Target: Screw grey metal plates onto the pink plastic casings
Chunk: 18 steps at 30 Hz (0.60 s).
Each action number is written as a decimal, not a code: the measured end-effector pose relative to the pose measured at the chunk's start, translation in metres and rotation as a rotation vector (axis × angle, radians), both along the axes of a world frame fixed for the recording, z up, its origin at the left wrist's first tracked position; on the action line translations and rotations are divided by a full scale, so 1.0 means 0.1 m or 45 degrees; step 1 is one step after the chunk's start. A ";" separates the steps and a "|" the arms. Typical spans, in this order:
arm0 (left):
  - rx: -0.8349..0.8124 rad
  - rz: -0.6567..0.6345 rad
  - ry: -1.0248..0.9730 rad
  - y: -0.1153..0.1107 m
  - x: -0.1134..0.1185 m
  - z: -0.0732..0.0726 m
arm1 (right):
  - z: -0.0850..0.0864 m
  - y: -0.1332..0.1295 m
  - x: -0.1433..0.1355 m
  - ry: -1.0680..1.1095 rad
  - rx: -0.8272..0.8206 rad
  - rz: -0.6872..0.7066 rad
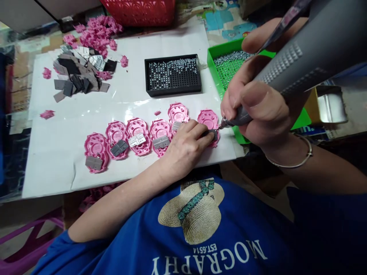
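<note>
My right hand [258, 91] is wrapped round a grey electric screwdriver [304, 57], tilted with its tip down at the rightmost pink shell [208, 118]. A dark plate [212, 135] lies on the lower part of that shell, partly under my fingers. My left hand [187, 147] presses its fingertips on this plate, holding it against the shell. To the left, several more pink shells [137, 128] stand in a row, each with a grey, dark or silvery plate [162, 142] on its lower part. One shell is partly hidden behind my left hand.
Beyond the row sits a black perforated tray [173, 91] with screws. A green tray [212, 63] with screws is at the right. Loose plates [71, 65] and small pink parts [100, 32] are piled at the back left, near a red basket [140, 11].
</note>
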<state>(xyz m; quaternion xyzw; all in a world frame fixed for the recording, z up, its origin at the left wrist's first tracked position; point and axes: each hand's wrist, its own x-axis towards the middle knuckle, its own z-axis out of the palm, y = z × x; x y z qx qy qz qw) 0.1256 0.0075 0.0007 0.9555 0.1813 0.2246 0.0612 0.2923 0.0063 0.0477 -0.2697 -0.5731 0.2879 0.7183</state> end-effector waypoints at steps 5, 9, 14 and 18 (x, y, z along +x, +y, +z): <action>-0.054 -0.003 0.020 0.00 0.01 0.00 | -0.02 -0.05 0.00 -0.045 -0.118 -0.003; -0.096 0.007 0.022 0.00 0.02 0.01 | -0.10 -0.05 0.02 -0.071 -0.137 0.035; -0.130 -0.003 0.053 -0.01 0.00 0.02 | -0.05 -0.02 0.04 -0.031 -0.180 0.130; -0.133 -0.015 0.063 -0.02 0.02 0.05 | 0.19 0.02 0.18 -0.071 -0.124 -0.023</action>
